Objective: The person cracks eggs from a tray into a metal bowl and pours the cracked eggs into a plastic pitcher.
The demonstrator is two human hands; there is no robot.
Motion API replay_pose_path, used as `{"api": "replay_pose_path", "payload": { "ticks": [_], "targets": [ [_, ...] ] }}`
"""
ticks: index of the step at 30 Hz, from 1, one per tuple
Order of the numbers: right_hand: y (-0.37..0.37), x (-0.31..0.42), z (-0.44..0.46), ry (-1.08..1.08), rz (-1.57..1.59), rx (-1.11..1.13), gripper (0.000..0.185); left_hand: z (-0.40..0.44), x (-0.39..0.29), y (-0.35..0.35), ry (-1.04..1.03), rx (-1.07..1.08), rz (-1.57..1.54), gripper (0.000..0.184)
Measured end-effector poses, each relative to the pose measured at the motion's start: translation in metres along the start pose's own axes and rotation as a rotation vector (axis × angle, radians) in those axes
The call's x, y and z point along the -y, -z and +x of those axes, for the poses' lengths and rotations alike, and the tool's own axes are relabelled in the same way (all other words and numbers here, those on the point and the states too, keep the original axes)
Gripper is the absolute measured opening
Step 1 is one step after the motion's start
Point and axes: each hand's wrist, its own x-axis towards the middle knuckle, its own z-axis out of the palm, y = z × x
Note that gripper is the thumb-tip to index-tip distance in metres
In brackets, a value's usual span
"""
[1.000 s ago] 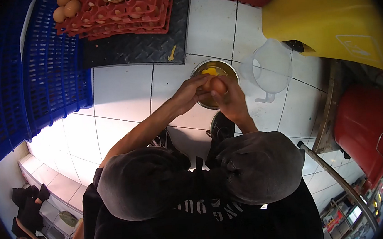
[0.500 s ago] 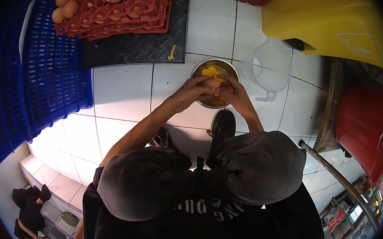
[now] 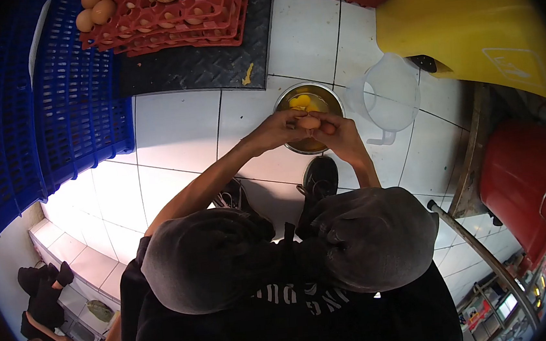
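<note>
Over a round metal bowl (image 3: 339,100) on the tiled floor, both my hands are held close together. My left hand (image 3: 274,131) is closed on a brown egg (image 3: 308,122), which looks cracked, with something clear hanging below it. My right hand (image 3: 346,140) touches the same egg with its fingertips and also holds another brown egg or shell (image 3: 328,128) against its palm. Yellow yolks (image 3: 301,101) and clear egg white lie in the bowl, partly hidden by my fingers.
Red egg trays (image 3: 176,29) with eggs and empty shells stand on a black mat (image 3: 212,70). A clear plastic jug (image 3: 391,98) is right of the bowl. Blue crates (image 3: 74,90) are left, a yellow bin (image 3: 461,17) and red tub (image 3: 522,181) right. Another person (image 3: 45,307) is lower left.
My hands have drawn slightly apart, with the egg now turned between the fingertips. More yolk shows in the bowl than a second ago.
</note>
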Motion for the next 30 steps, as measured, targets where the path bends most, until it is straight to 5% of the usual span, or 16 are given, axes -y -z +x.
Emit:
{"api": "replay_pose_path", "payload": {
  "ticks": [9,19,23,30],
  "targets": [
    [-0.004,0.005,-0.001,0.081,-0.303,-0.15,0.045,-0.004,-0.016,-0.008,-0.036,-0.249,0.409,0.043],
    [0.001,-0.001,-0.001,0.11,-0.339,-0.183,0.043,-0.006,-0.024,-0.004,-0.022,-0.234,0.528,0.045],
    [0.001,0.003,-0.002,0.183,-0.691,-0.26,0.038,-0.006,-0.015,-0.009,-0.147,-0.292,0.839,0.042],
    [0.003,0.005,-0.003,0.133,-0.684,-0.417,0.04,-0.009,-0.007,-0.008,-0.322,-0.331,1.059,0.043]
  ]
}}
